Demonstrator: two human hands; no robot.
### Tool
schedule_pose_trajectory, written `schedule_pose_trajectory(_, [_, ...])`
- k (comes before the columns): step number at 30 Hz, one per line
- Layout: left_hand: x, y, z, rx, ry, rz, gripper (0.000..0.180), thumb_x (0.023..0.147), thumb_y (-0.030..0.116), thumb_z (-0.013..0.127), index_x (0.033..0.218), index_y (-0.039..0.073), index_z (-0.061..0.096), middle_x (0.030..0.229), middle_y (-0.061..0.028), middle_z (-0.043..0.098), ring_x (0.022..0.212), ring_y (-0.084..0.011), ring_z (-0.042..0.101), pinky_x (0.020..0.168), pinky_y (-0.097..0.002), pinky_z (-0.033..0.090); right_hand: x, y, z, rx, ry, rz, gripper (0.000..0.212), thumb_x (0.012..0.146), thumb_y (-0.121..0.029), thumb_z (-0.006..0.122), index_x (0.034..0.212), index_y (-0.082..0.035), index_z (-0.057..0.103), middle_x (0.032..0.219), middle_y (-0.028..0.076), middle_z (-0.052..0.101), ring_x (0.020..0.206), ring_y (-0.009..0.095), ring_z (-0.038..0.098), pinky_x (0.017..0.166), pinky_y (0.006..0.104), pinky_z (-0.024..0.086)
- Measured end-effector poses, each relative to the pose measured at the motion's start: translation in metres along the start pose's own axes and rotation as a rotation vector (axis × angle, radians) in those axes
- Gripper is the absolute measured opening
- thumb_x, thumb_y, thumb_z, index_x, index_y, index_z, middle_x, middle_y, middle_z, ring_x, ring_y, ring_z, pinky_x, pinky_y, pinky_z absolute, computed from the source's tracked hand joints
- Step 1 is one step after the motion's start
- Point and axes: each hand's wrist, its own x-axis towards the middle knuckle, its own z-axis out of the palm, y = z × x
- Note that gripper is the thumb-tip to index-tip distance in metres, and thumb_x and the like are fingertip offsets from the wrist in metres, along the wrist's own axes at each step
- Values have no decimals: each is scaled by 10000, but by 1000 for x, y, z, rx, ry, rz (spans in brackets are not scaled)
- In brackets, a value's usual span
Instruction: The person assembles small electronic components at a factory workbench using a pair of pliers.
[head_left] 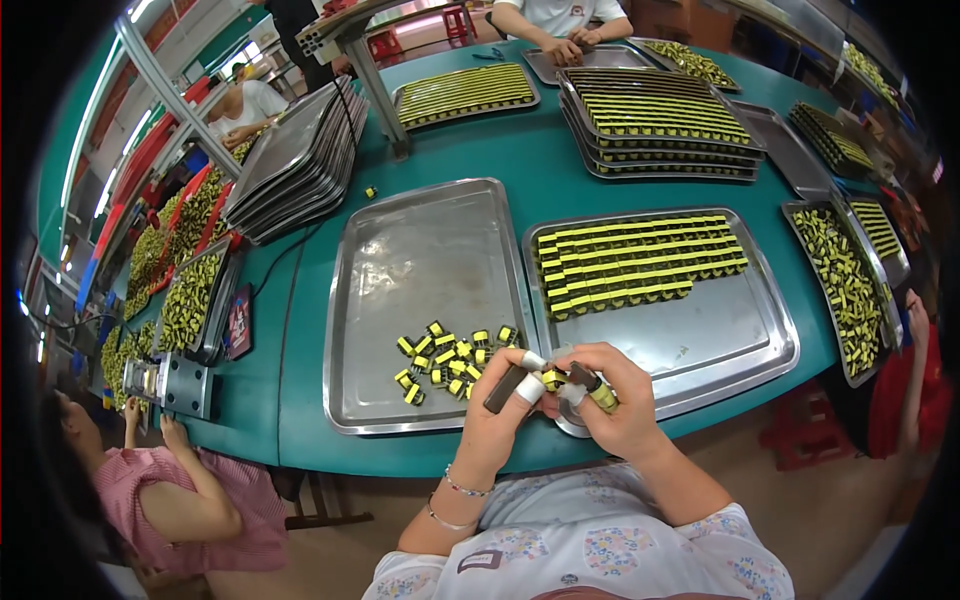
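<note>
Both my hands meet over the near edge between two metal trays, with white coverings on several fingertips. A dark brown flat bar (504, 389) is gripped in my left hand (490, 420). Between the fingertips of both hands sits a small yellow-and-black transformer (553, 379). My right hand (625, 405) is closed, with another yellow-and-black transformer (603, 397) against its fingers and a dark piece beside it that I cannot make out. Loose transformers (440, 360) lie in the left tray (430, 250). In the right tray (730, 340), transformers (640, 260) stand in tight rows.
Stacked empty trays (290, 165) rise at the far left. Filled trays (660, 120) are stacked at the back right. A tray of loose transformers (845, 280) stands at the right edge. A metal post (375, 90) meets the green table (300, 330). Other people work around it.
</note>
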Motion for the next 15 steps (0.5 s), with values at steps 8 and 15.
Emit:
schedule_pose_trajectory(8, [0, -3, -2, 12, -3, -3, 200, 920, 119, 598, 1051, 22, 483, 891, -60, 594, 771, -123, 614, 691, -260, 533, 2, 2, -8, 39, -65, 48, 293, 720, 73, 590, 1004, 4, 611, 996, 139, 632, 798, 206, 621, 738, 299, 491])
schedule_pose_trajectory(15, [2, -2, -1, 125, -47, -16, 230, 899, 147, 630, 1028, 23, 486, 882, -67, 596, 747, -133, 615, 688, -264, 528, 1, 3, -9, 106, -60, 106, 262, 747, 69, 592, 1000, 6, 610, 956, 112, 635, 782, 156, 602, 721, 267, 476])
